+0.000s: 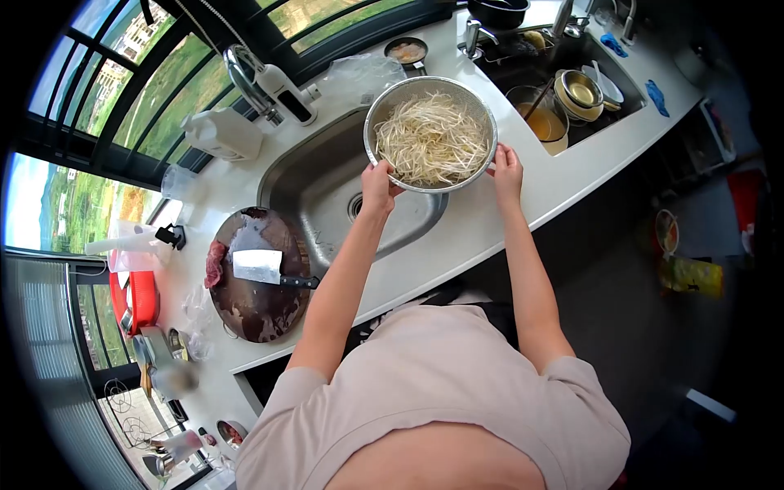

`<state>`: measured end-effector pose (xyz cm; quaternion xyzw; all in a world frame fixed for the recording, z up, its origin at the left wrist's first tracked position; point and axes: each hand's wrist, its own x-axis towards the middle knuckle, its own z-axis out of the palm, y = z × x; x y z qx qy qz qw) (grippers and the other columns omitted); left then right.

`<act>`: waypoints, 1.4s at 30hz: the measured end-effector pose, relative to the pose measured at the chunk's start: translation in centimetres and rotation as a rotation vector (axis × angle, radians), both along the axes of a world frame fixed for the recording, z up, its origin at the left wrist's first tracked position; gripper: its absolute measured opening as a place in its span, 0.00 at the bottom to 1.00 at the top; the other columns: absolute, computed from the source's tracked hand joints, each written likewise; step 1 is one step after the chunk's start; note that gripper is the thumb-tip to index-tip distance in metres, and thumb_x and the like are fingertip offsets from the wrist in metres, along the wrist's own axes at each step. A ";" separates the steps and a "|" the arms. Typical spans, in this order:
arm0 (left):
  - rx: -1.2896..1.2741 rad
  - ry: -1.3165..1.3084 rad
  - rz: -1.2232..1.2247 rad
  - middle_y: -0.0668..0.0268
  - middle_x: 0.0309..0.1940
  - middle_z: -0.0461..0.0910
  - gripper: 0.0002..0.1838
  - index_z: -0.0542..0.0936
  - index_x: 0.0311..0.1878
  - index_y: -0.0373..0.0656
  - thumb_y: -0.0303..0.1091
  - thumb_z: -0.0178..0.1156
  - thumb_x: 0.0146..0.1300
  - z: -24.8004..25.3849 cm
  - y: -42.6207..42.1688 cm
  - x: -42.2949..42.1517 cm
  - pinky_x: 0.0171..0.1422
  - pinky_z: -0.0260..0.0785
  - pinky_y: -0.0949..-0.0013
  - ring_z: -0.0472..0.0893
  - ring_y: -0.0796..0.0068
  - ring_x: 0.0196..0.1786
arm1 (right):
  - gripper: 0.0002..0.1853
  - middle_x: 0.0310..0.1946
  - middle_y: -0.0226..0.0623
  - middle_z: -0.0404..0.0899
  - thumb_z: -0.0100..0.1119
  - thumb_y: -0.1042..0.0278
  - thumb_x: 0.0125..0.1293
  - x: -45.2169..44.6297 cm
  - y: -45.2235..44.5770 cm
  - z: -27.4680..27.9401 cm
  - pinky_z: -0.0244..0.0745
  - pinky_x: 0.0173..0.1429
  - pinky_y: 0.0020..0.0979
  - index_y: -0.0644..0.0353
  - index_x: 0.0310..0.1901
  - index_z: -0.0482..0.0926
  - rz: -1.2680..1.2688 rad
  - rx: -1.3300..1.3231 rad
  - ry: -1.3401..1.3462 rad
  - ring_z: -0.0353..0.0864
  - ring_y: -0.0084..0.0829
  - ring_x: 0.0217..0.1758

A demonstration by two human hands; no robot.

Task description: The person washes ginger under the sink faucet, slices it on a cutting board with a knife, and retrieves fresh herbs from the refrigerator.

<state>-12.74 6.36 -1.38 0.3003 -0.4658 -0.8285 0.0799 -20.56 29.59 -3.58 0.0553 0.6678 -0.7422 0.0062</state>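
Note:
A round metal colander point(371, 122) full of pale bean sprouts point(433, 139) is held level between my two hands. It is over the right end of the steel sink point(314, 184) and the counter beside it. My left hand point(379, 187) grips the near left rim, fingers closed round it. On the right side of the rim, my right hand point(507, 173) is closed in the same way. Left of the sink, a cleaver point(258, 265) lies flat on a round dark chopping board point(253, 314), near a piece of raw meat point(215, 263).
A second sink point(633, 96) at the right holds stacked bowls point(581, 88) and a pot of liquid point(545, 126). A faucet point(249, 77) and a white jug point(222, 135) stand behind the first sink. A red basin point(145, 298) sits at the left.

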 end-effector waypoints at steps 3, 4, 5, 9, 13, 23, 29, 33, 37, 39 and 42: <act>0.062 -0.043 -0.036 0.57 0.33 0.79 0.17 0.70 0.46 0.33 0.27 0.48 0.51 -0.8 2.3 -2.4 0.31 0.82 0.59 0.83 0.64 0.29 | 0.12 0.41 0.28 0.79 0.47 0.64 0.72 1.9 2.2 -1.1 0.74 0.39 0.24 0.59 0.50 0.75 -0.002 0.084 -0.010 0.79 0.21 0.41; 0.080 -0.049 -0.057 0.56 0.34 0.79 0.18 0.70 0.47 0.33 0.27 0.48 0.51 -1.2 2.4 -3.5 0.30 0.82 0.59 0.84 0.62 0.30 | 0.12 0.41 0.29 0.80 0.48 0.65 0.71 2.2 2.6 -1.3 0.74 0.39 0.24 0.59 0.50 0.75 0.000 0.098 0.005 0.79 0.21 0.41; 0.094 -0.040 -0.064 0.53 0.36 0.79 0.20 0.69 0.49 0.31 0.27 0.47 0.51 -1.7 2.7 -4.4 0.29 0.82 0.60 0.84 0.58 0.33 | 0.12 0.41 0.29 0.80 0.48 0.66 0.71 2.5 3.3 -1.4 0.74 0.38 0.24 0.59 0.50 0.75 -0.004 0.099 -0.004 0.79 0.21 0.41; 0.066 -0.057 -0.058 0.58 0.38 0.78 0.20 0.70 0.51 0.39 0.28 0.49 0.52 -2.8 3.6 -5.6 0.31 0.81 0.61 0.83 0.62 0.32 | 0.11 0.40 0.33 0.81 0.51 0.69 0.68 4.6 4.8 -2.2 0.75 0.38 0.26 0.62 0.49 0.75 -0.021 0.133 -0.032 0.81 0.24 0.40; 0.080 -0.031 -0.135 0.56 0.55 0.71 0.23 0.67 0.58 0.40 0.39 0.54 0.61 -2.0 3.8 -4.2 0.60 0.67 0.47 0.72 0.55 0.59 | 0.10 0.39 0.31 0.80 0.50 0.68 0.69 5.3 3.4 -4.3 0.75 0.39 0.25 0.61 0.48 0.76 -0.010 0.273 0.093 0.80 0.21 0.39; -1.228 -0.157 0.241 0.62 0.30 0.72 0.06 0.74 0.27 0.39 0.26 0.62 0.51 -1.3 -1.0 10.5 0.42 0.65 0.65 0.73 0.65 0.37 | 0.04 0.36 0.42 0.80 0.62 0.71 0.57 9.6 -9.1 4.9 0.74 0.45 0.36 0.61 0.31 0.82 0.467 0.323 0.753 0.80 0.41 0.40; -1.099 -0.153 0.177 0.57 0.19 0.75 0.02 0.76 0.19 0.41 0.23 0.55 0.38 -3.4 -2.7 13.1 0.30 0.66 0.61 0.76 0.60 0.25 | 0.05 0.16 0.41 0.64 0.52 0.81 0.46 8.6 -15.5 1.1 0.62 0.27 0.33 0.64 0.20 0.66 0.707 0.480 0.615 0.64 0.34 0.20; -1.133 -0.234 0.215 0.58 0.14 0.76 0.05 0.78 0.18 0.44 0.23 0.56 0.34 -7.3 -1.9 13.6 0.30 0.69 0.57 0.78 0.55 0.23 | 0.01 0.15 0.46 0.73 0.53 0.78 0.42 9.1 -15.8 -4.5 0.66 0.27 0.40 0.64 0.18 0.72 0.699 0.779 0.717 0.71 0.41 0.18; -1.120 -0.401 -0.064 0.46 0.67 0.53 0.21 0.77 0.49 0.44 0.31 0.60 0.47 -3.8 -0.1 15.3 0.67 0.48 0.34 0.59 0.38 0.65 | 0.28 0.57 0.61 0.65 0.60 0.66 0.50 8.7 -16.2 -9.0 0.61 0.64 0.46 0.57 0.57 0.71 1.030 1.117 0.511 0.66 0.56 0.61; -1.062 -0.429 -0.136 0.45 0.73 0.39 0.35 0.65 0.65 0.48 0.34 0.60 0.50 -3.0 0.9 15.6 0.69 0.38 0.27 0.43 0.30 0.72 | 0.42 0.71 0.62 0.45 0.64 0.56 0.55 10.8 -16.4 -6.5 0.47 0.73 0.54 0.51 0.70 0.57 1.050 1.416 0.379 0.46 0.64 0.73; -1.040 -0.409 -0.263 0.41 0.72 0.38 0.42 0.54 0.72 0.49 0.34 0.59 0.52 -2.9 0.7 14.9 0.69 0.39 0.27 0.37 0.28 0.72 | 0.48 0.73 0.57 0.29 0.62 0.44 0.58 7.1 -17.1 -8.5 0.41 0.72 0.62 0.48 0.73 0.46 1.124 1.322 0.419 0.33 0.69 0.73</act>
